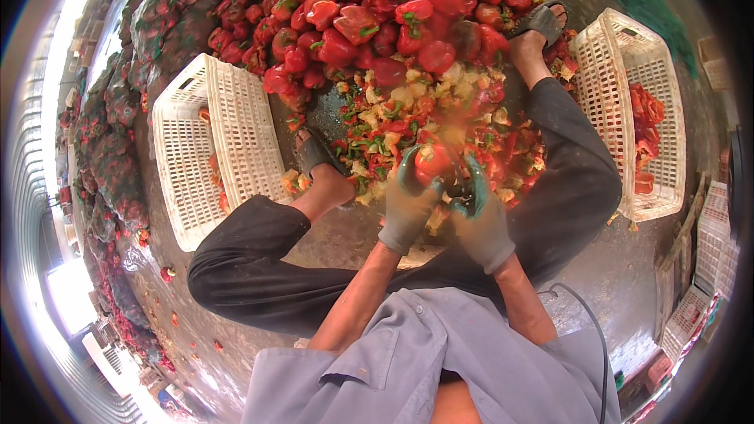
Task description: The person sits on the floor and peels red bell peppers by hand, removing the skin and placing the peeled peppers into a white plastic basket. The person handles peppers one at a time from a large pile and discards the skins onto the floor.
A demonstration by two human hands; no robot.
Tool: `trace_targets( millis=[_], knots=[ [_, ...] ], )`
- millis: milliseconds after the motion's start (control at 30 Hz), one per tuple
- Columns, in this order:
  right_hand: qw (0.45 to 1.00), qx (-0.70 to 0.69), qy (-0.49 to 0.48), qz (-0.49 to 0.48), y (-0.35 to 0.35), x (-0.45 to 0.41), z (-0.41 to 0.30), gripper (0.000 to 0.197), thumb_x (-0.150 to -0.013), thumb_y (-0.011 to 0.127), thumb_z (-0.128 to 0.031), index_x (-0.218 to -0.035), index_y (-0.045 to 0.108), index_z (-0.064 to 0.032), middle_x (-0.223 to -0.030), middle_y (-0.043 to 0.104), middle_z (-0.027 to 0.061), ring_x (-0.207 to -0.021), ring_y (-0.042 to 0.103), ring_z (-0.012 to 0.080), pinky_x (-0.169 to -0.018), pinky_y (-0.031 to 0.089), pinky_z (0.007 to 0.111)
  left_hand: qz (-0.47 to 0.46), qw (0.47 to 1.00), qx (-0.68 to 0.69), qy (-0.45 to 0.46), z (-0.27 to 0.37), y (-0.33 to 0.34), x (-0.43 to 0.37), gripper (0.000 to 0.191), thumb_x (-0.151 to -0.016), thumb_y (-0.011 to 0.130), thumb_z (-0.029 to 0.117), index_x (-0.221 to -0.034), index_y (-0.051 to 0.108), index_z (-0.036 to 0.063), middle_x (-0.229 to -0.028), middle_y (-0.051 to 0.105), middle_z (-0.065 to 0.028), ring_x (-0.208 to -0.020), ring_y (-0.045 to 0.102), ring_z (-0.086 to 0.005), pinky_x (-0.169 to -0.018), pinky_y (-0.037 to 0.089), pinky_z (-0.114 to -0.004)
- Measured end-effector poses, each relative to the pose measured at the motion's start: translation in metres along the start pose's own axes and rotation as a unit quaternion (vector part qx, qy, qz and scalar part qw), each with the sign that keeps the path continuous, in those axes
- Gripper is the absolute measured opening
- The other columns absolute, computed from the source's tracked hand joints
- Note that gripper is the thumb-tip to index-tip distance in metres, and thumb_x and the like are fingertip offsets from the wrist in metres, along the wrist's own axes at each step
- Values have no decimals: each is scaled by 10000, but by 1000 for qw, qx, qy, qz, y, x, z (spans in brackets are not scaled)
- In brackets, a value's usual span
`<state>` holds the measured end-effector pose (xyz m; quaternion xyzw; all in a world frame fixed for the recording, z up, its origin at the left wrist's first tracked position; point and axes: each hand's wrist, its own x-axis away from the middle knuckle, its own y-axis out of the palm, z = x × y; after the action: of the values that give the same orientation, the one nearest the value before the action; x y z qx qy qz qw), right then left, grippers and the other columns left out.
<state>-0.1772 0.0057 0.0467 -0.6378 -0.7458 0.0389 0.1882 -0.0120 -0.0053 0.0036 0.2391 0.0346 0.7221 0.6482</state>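
My left hand (411, 205), in a grey work glove with a green coated palm, grips a red bell pepper (435, 164) in front of my body. Close against the pepper's right side is my right hand (484, 225), gloved alike, with its fingers curled. Something small and dark shows between the two hands, too blurred to name. Beneath them spreads a heap of pepper scraps (389, 147): pale seed cores, green stems and red bits. Beyond it lies a large pile of whole red bell peppers (336, 41).
White plastic crates holding red pepper pieces stand at the left (247, 129) and right (601, 112). Filled mesh sacks (171, 29) line the far left. Green netting (648, 6) lies at the upper right. A black cable (596, 318) runs beside my right arm. Stacked crates (713, 229) stand farther right.
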Motion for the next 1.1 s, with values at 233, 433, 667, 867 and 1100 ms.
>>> trace_targets(
  millis=[233,433,667,867,1100],
  knots=[
    [970,232,-45,-48,-24,-4,-13,862,-910,758,-84,-1672,365,2,-1231,739,225,-1038,757,397,-903,609,473,-32,978,-206,-6,-13,-9,-3,611,-912,808,20,-1476,572,3,-1316,720,-116,-1194,703,-185,-1037,583,-355],
    [907,389,-62,-147,-34,-16,-7,918,-908,769,-168,-1694,319,-17,-1414,666,234,-1141,735,393,-901,614,473,-37,970,-237,-35,-21,-8,1,549,-880,818,30,-1392,621,21,-1221,744,-82,-1092,716,-164,-980,593,-344],
    [891,410,-76,-181,-39,-24,-21,839,-951,706,-168,-1679,341,37,-1296,725,273,-1080,749,398,-908,582,472,-11,959,-283,-30,-8,2,8,494,-823,863,109,-1276,686,24,-1090,758,-80,-1003,714,-151,-930,590,-350],
    [845,499,-50,-185,-55,-34,7,937,-902,739,-126,-1713,283,-10,-1391,693,229,-1039,779,355,-863,611,443,-15,960,-275,-48,-12,1,9,551,-811,861,111,-1320,685,-7,-1089,782,-96,-1017,735,-167,-960,591,-343],
    [876,440,-42,-194,-55,-32,-13,910,-917,732,-142,-1704,294,-6,-1260,749,237,-1033,770,379,-883,595,460,-31,957,-289,-22,-1,1,8,539,-790,875,119,-1284,695,-1,-1143,777,-114,-1036,734,-170,-957,591,-349]
  ],
)
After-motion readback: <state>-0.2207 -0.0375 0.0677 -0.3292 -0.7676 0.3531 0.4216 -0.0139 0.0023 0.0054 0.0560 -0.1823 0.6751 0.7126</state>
